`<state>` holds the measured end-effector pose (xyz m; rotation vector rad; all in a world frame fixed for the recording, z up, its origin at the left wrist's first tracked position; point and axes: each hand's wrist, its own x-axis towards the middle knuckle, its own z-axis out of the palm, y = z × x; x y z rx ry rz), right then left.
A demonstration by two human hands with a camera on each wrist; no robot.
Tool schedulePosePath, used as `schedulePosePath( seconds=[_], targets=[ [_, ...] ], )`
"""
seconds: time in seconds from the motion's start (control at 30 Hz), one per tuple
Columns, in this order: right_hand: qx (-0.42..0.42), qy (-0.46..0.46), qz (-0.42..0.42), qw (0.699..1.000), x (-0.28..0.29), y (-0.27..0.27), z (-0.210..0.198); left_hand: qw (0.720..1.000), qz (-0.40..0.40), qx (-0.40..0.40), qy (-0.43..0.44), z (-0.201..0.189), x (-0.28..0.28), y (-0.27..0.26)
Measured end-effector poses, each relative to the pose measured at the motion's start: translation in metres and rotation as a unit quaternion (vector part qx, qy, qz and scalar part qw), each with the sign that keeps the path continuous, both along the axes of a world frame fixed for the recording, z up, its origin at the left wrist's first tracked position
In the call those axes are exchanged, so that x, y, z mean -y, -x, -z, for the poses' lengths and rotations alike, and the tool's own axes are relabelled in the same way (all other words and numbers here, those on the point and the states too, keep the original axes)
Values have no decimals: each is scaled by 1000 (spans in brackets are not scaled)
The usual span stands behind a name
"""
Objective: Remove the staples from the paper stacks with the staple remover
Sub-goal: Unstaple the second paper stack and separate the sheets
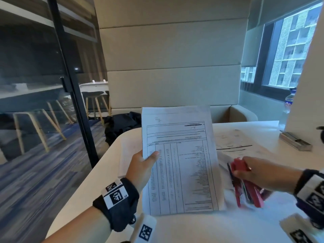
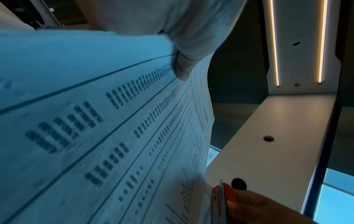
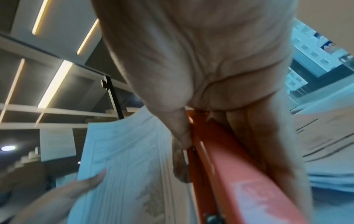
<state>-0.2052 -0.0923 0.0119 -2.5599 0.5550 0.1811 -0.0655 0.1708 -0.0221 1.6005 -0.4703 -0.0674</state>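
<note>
I have my left hand [image 1: 140, 168] pinching the white printed paper stack with ruled table columns [image 1: 178, 160] by its left edge, thumb on the front and fingers behind, so the sheets stand lifted off the pale table [image 1: 201, 227] and turned toward me; I judge this is to find the stapled corner, though no staple is visible. To the right of that stack, my right hand [image 1: 257, 174] curls around the red, long-bodied staple remover [image 1: 245, 183], thumb on one side and fingers on the other, holding it low and close to the stack's right edge. More loose printed papers [image 1: 235, 146] lie flat on the table beyond the remover. Further right of the stack rests a small grey metal box [image 1: 296, 142].
</note>
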Motion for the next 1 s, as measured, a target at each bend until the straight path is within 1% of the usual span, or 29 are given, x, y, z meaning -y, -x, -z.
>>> schedulePosePath(
  seconds=[0.03,0.07,0.13,0.2,0.23,0.27,0.3,0.33,0.37,0.43,0.47,0.5,0.53,0.6,0.63,0.67,0.7,0.77,0.83,0.87,1.0],
  targets=[
    [16,-38,9,999,-1,0,-4,1000,0,-1,-2,0,0,0],
    [11,-47,4,999,-1,-1,-6,1000,0,-2,-4,-1,-1,0],
    [-24,-11,-18,999,2,-3,-3,1000,0,-5,-5,-1,-1,-1],
    [-32,31,-38,998,2,-6,-2,1000,2,-4,-5,0,-1,0],
    [-10,35,-47,998,1,-7,-5,1000,3,-5,-5,0,-2,-1],
    [32,19,-50,998,0,-9,-11,1000,5,-7,-5,-1,-2,0],
    [96,-20,-50,994,-4,-11,-19,1000,9,-10,-4,-2,-2,0],
    [171,-65,-43,982,-8,-13,-29,1000,14,-16,-1,-3,-2,0],
    [253,-108,-28,961,-12,-16,-40,999,19,-24,6,-5,-2,1],
    [406,-161,3,900,-17,-26,-64,999,33,-39,17,-7,0,4],
    [467,-191,5,863,-22,-30,-76,998,42,-40,18,-9,2,6],
    [527,-232,-3,818,-27,-35,-87,998,50,-39,18,-10,3,10],
    [583,-272,-8,765,-32,-39,-98,998,57,-36,18,-11,5,13],
    [675,-316,19,666,-47,-46,-119,997,71,-32,17,-14,10,21],
    [708,-318,28,630,-55,-49,-128,996,78,-29,17,-15,12,26],
    [730,-313,29,607,-60,-53,-133,996,87,-26,18,-16,15,29],
    [745,-307,30,592,-66,-57,-136,995,96,-25,20,-17,17,33],
    [757,-312,30,573,-78,-64,-136,993,113,-24,26,-18,21,41],
    [752,-330,24,570,-88,-69,-132,991,132,-16,28,-20,24,47],
    [745,-335,17,577,-94,-71,-129,990,140,-10,27,-21,26,50],
    [700,-352,-7,622,-110,-77,-115,987,158,15,19,-24,29,57]
  ],
)
